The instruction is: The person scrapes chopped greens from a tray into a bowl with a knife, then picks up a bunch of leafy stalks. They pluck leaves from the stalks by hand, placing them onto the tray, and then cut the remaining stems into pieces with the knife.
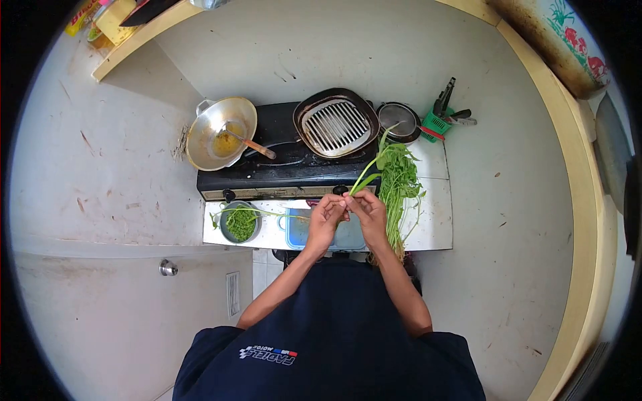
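Both hands meet over the counter, fingertips pinched together. My left hand (pixel 326 219) and my right hand (pixel 370 215) are closed at the lower end of a green leafy stem (pixel 362 182), which points up and away to the right. Beneath the hands lies a blue tray or board (pixel 296 235), partly covered by them. A bunch of leafy greens (pixel 400 179) lies right of my right hand, roots toward me. To the left, a grey bowl (pixel 223 232) holds small green pieces. One long thin stalk (pixel 275 214) reaches from the bowl toward my left hand.
Behind stands a black stove (pixel 267 179) with a metal wok (pixel 198 144), a wooden-handled utensil (pixel 257 147) in it, and a square grill pan (pixel 304 107). A small round pan (pixel 397 116) and a green utensil basket (pixel 436 124) stand at right. Walls enclose both sides.
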{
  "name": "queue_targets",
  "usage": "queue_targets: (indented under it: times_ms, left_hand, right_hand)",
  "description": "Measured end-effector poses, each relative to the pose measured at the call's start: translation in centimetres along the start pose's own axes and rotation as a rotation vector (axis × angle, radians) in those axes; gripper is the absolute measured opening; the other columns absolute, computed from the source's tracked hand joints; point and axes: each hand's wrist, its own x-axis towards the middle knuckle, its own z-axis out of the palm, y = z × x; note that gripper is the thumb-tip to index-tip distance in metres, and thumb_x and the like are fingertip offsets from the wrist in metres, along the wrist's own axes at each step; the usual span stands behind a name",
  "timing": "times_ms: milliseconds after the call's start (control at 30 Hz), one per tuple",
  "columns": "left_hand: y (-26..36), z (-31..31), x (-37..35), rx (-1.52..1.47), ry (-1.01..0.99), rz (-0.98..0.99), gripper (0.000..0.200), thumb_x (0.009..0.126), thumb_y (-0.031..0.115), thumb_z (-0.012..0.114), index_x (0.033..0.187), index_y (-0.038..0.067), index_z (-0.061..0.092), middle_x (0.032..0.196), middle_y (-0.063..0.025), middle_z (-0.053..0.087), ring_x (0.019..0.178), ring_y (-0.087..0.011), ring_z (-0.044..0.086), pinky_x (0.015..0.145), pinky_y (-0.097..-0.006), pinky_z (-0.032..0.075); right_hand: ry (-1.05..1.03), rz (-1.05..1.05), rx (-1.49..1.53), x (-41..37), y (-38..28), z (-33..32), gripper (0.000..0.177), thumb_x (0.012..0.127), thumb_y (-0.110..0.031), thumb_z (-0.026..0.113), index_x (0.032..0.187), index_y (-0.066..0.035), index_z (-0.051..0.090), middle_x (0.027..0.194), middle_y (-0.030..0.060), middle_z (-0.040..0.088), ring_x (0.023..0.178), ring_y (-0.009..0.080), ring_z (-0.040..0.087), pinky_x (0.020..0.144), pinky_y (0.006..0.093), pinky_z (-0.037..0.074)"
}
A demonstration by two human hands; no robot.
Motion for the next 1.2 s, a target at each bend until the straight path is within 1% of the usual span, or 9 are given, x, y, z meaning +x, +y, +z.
queue_targets:
  times_ms: [67,167,467,567,667,767,867,967,1200]
  left_hand:
    - [-0.1,0.2,-0.2,-0.008,0.021,0.003,0.012,0.103,0.015,0.059,0.107,0.003,0.059,0.092,-0.0027,0.063,0.083,-0.0103,0.06,0.079,-0.0265,0.051]
    - [-0.3,0.3,-0.2,-0.001,0.044,0.001,0.014,0.103,0.017,0.059,0.107,0.004,0.058,0.092,-0.002,0.062,0.084,-0.0096,0.06,0.08,-0.0268,0.052]
    - [-0.5,0.5,0.0,0.008,0.084,-0.028,0.013,0.103,0.016,0.059,0.107,0.004,0.059,0.094,-0.0014,0.061,0.087,-0.0091,0.059,0.082,-0.0287,0.051]
    - [-0.5,0.7,0.0,0.003,0.08,-0.024,0.012,0.103,0.016,0.059,0.107,0.004,0.059,0.095,-0.0015,0.061,0.087,-0.0092,0.059,0.082,-0.0291,0.05]
    - [-0.7,0.6,0.0,-0.016,0.079,-0.024,0.012,0.103,0.015,0.058,0.107,0.004,0.058,0.096,-0.0015,0.062,0.087,-0.0091,0.058,0.083,-0.0291,0.05]
    - [-0.6,0.6,0.1,-0.065,0.094,-0.03,0.012,0.103,0.015,0.058,0.108,0.005,0.058,0.097,-0.0018,0.062,0.088,-0.0092,0.057,0.083,-0.0291,0.049]
    - [-0.3,0.6,0.2,-0.105,0.111,-0.008,0.012,0.104,0.016,0.058,0.107,0.005,0.058,0.095,-0.0017,0.062,0.087,-0.0082,0.057,0.082,-0.0278,0.049]
    - [-0.2,0.4,0.3,-0.1,0.121,0.012,0.013,0.104,0.017,0.057,0.106,0.004,0.059,0.095,-0.0022,0.063,0.086,-0.008,0.057,0.081,-0.0272,0.05]
    - [-0.5,0.0,-0.1,-0.111,0.141,0.005,0.01,0.104,0.013,0.057,0.107,0.004,0.058,0.096,-0.0031,0.063,0.086,-0.0086,0.057,0.08,-0.0269,0.049]
  right_hand:
    - [0.065,0.005,0.0,-0.3,0.1,0.6,0.01,0.096,-0.01,0.07,0.1,-0.002,0.066,0.101,0.006,0.07,0.091,0.0092,0.064,0.082,0.0247,0.05]
    - [0.111,0.003,0.012,-0.6,1.0,0.8,0.011,0.095,-0.01,0.071,0.1,-0.001,0.067,0.099,0.0028,0.064,0.092,0.0087,0.061,0.079,0.025,0.05]
    - [0.211,-0.1,-0.037,-0.7,1.6,1.4,0.016,0.094,-0.012,0.072,0.093,0.001,0.064,0.097,0.0019,0.057,0.09,0.009,0.059,0.079,0.0247,0.05]
    - [0.228,-0.07,-0.071,-0.9,1.1,1.7,0.015,0.095,-0.011,0.071,0.093,0.001,0.064,0.099,0.0023,0.057,0.09,0.0092,0.059,0.077,0.0237,0.05]
    - [0.266,-0.123,-0.042,-0.9,1.3,2.2,0.015,0.095,-0.011,0.071,0.092,0.001,0.063,0.099,0.0027,0.057,0.086,0.0088,0.059,0.073,0.0225,0.05]
    - [0.294,-0.118,-0.033,-1.1,0.7,2.6,0.013,0.095,-0.01,0.071,0.093,0.002,0.065,0.1,0.0045,0.058,0.085,0.0096,0.06,0.071,0.023,0.05]
    - [0.276,-0.214,-0.216,-0.8,2.7,1.7,0.012,0.093,-0.009,0.072,0.094,0.003,0.067,0.099,0.0064,0.057,0.084,0.0115,0.06,0.07,0.0243,0.052]
    - [0.169,-0.19,-0.209,-1.0,1.4,2.1,0.012,0.094,-0.007,0.071,0.094,0.004,0.066,0.099,0.0051,0.055,0.085,0.0109,0.062,0.072,0.0245,0.055]
    - [0.146,-0.28,-0.387,-1.0,1.7,1.6,0.009,0.092,-0.003,0.071,0.095,0.005,0.068,0.097,0.0071,0.054,0.081,0.0118,0.061,0.07,0.0251,0.054]
